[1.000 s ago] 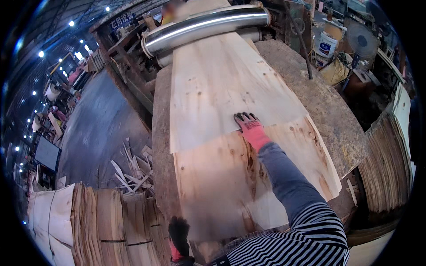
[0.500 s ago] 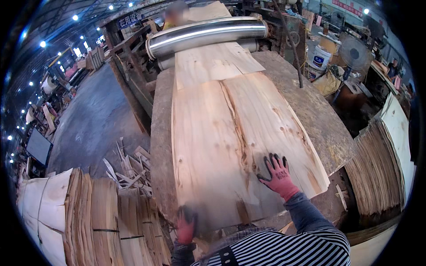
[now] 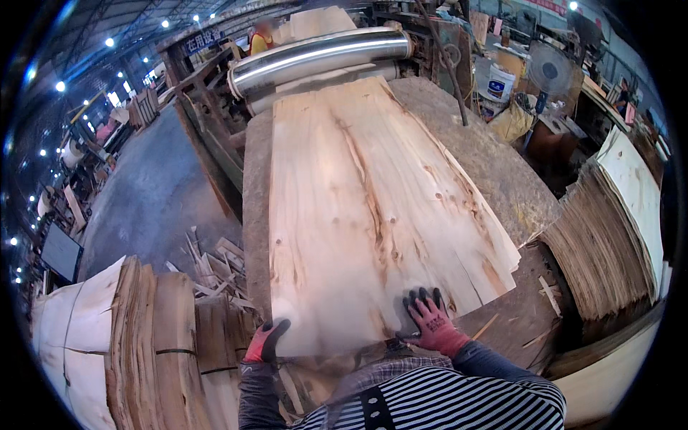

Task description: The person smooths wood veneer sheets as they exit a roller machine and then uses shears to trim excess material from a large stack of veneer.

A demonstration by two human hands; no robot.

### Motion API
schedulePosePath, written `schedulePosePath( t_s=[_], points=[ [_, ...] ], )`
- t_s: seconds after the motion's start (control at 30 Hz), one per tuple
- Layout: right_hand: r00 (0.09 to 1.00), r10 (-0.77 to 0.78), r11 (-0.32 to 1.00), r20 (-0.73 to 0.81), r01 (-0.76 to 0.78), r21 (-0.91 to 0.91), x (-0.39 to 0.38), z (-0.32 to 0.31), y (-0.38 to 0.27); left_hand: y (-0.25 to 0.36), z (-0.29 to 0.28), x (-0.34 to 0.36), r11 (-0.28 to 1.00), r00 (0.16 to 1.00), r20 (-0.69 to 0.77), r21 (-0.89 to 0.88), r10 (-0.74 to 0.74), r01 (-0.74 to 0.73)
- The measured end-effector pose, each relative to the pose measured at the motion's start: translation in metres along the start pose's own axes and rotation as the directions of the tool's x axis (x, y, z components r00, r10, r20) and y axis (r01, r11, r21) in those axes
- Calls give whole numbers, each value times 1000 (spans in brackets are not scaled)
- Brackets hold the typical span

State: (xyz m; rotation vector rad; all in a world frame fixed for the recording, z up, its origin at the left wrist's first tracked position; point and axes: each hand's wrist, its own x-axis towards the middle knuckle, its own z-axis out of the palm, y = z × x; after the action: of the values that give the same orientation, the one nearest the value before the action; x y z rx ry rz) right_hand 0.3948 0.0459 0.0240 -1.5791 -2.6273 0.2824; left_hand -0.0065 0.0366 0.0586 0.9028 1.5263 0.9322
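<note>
A pale wood veneer sheet (image 3: 373, 201) with brown streaks and knots lies lengthwise on the worn feed table (image 3: 494, 172), its far end near the shiny metal roller (image 3: 322, 61). My left hand (image 3: 265, 340), in a pink and black glove, grips the sheet's near left corner with its thumb on top. My right hand (image 3: 430, 322), gloved alike, lies flat on the sheet's near edge, right of centre, fingers spread. Another pale sheet (image 3: 326, 79) shows just under the roller, and one more beyond it.
Veneer stacks stand at lower left (image 3: 132, 337) and right (image 3: 595, 236). Wood scraps (image 3: 211, 272) litter the floor at the left. A dark upright bar (image 3: 448, 64), a white bucket (image 3: 498, 82) and a fan (image 3: 548, 72) are at the upper right. A person in yellow (image 3: 259, 43) is behind the roller.
The veneer sheets have moved away toward the roller, the far one mostly gone into it. My right hand has drawn back to the near edge; my left hand has moved onto the near left corner.
</note>
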Motion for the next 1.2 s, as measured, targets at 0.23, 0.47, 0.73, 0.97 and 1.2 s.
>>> schedulePosePath(
  t_s=[0.23, 0.47, 0.73, 0.97, 1.2],
  points=[
    [972, -35, 999, -231, 37, 5, -12, -11, 1, 71, 42, -41, 908, 993, -97, -406, 72, -105],
    [971, -53, 998, -234, 46, -37, 35, -42, 32, 33, 25, 7, 980, 976, -101, -38, 193, -198],
    [982, -96, 995, -160, 92, -28, 42, 14, 54, -7, 50, 8, 859, 918, -352, 511, 183, 25],
    [945, -125, 989, -303, 141, 32, 46, 13, 51, -37, 61, -24, 778, 796, -329, 571, 509, -262],
    [918, 12, 1000, -397, -14, -1, 29, -29, 25, 2, 131, -48, 461, 700, -238, 876, 673, -145]
  ],
)
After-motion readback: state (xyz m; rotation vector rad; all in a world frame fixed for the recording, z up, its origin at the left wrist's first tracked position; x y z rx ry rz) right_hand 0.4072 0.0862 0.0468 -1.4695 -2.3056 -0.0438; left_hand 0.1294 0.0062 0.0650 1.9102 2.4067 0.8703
